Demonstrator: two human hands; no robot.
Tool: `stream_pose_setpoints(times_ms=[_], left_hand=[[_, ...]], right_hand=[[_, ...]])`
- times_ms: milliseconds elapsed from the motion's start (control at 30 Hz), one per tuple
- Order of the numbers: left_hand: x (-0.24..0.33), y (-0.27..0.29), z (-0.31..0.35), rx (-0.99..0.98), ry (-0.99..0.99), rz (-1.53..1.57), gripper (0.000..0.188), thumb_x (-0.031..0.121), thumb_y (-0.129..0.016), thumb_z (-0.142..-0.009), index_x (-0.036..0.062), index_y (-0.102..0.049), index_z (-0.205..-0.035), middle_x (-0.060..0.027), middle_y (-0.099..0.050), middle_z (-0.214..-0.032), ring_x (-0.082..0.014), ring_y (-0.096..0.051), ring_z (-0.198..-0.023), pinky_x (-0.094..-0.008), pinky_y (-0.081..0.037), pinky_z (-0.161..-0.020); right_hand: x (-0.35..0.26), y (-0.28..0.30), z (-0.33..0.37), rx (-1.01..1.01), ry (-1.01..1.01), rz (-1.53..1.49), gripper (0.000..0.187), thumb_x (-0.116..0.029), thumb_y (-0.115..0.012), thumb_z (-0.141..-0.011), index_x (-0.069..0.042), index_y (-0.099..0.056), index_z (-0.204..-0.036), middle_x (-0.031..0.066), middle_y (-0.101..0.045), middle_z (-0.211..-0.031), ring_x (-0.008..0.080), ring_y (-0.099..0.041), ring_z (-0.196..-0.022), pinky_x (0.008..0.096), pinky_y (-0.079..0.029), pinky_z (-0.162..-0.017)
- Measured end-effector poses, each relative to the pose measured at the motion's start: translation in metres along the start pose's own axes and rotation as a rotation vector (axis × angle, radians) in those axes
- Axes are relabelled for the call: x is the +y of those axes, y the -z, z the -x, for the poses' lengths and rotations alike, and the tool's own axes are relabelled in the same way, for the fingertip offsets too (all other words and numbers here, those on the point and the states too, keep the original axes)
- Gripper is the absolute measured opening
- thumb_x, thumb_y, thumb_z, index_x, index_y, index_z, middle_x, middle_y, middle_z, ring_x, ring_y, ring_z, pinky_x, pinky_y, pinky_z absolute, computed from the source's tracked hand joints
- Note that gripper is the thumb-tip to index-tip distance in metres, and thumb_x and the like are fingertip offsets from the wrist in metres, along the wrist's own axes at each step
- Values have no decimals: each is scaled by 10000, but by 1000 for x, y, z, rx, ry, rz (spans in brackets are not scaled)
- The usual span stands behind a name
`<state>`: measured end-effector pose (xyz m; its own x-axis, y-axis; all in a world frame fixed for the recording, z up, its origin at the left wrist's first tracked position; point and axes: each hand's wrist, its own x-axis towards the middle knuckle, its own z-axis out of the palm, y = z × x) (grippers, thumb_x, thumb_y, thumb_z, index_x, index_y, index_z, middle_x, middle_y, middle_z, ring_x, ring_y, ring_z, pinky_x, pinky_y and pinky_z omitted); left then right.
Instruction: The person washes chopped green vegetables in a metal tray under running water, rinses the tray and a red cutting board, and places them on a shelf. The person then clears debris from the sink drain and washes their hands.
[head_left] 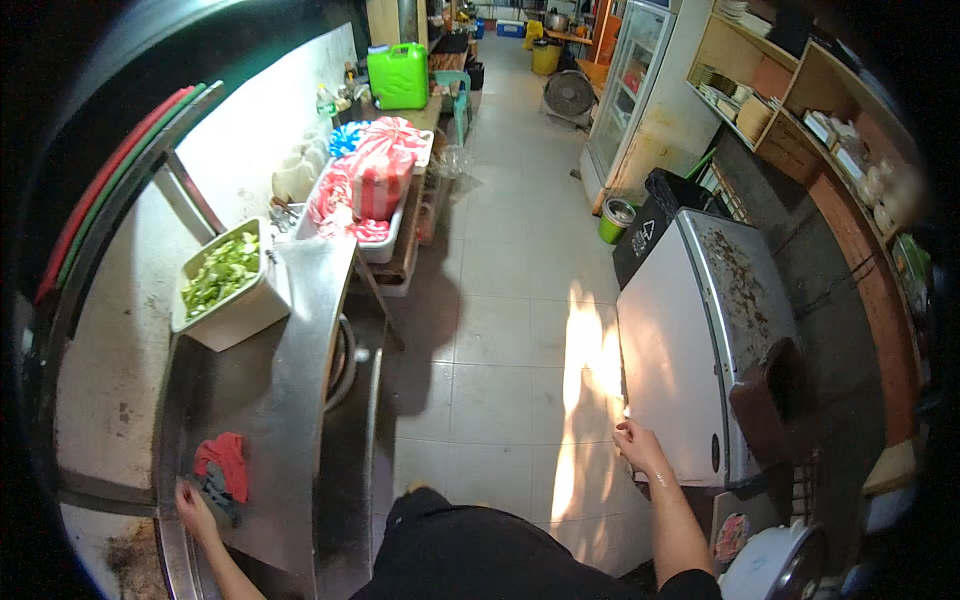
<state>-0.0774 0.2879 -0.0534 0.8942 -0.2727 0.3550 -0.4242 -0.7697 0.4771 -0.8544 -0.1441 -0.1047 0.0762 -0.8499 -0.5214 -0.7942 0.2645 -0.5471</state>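
A person stands in a narrow kitchen aisle, seen from above, both bare arms reaching out to opposite sides. The left hand (194, 508) rests on a steel desk (290, 380), fingers laid flat beside, and touching, one crumpled red and grey cloth (222, 468); whether it grips the cloth cannot be told. Further along the desk from that hand sits one white rectangular tub (232, 290) filled with chopped green vegetables, and beyond it one larger white tray (385, 240) piled with red-and-white plastic bags (372, 178). Farthest from the left hand stands one bright green jerrycan (398, 76). The right hand (640, 447) is pressed against the near corner of one white chest freezer (672, 370), fingers curled over its edge; its lid is grey and stained with rust. Just past the right hand, on the freezer's far side, lies one dark brown object (775, 405), its nature unclear. Ahead of the freezer stand one black bin (650, 228) and one small green bucket (615, 220). Between the two hands stretches a pale tiled floor (500, 330) with a patch of sunlight. Beyond the right hand, wooden shelves (790, 110) hold stacked plates. One glass-door fridge (635, 80) and one floor fan (568, 95) stand at the aisle's far end.
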Motion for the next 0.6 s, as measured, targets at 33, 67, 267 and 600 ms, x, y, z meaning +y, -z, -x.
stream_pose_setpoints(times_ms=[33, 67, 267, 600], left_hand=[[59, -18, -23, -79, -131, 140, 316, 238, -548, -981, -24, -600, -1150, -183, -643, -1124, -320, -624, -1043, -396, -482, -896], [122, -40, -45, -111, -251, 202, 241, 173, -544, -979, -14, -607, -1118, -161, -642, -1080, -288, -627, -1011, -354, -484, -883], [442, -156, -103, -356, -680, 376, 152, 9, -570, -889, -2, -644, -1021, -101, -638, -951, -189, -638, -863, -292, -497, -696], [831, -430, -138, -647, -1015, 749, 191, 15, -647, -829, 48, -658, -1016, -120, -637, -1006, -282, -639, -937, -375, -522, -791]], right_hand=[[-1, 1, -17, 62, 37, 55, 452, -289, -647, -888, 2, -594, -1230, 223, -688, -1008, 312, -683, -940, 405, -532, -825], [-1, -1, -39, 127, 106, 96, 452, -298, -642, -892, 1, -594, -1228, 224, -688, -1023, 321, -681, -942, 404, -531, -827], [17, -35, -169, -236, -32, -41, 476, -331, -636, -894, -9, -590, -1242, 191, -692, -1057, 310, -681, -932, 398, -524, -863], [31, 21, -234, -1, -729, -602, 182, -207, -535, -961, -40, -608, -946, 72, -631, -750, 189, -557, -494, 330, -445, -427]])
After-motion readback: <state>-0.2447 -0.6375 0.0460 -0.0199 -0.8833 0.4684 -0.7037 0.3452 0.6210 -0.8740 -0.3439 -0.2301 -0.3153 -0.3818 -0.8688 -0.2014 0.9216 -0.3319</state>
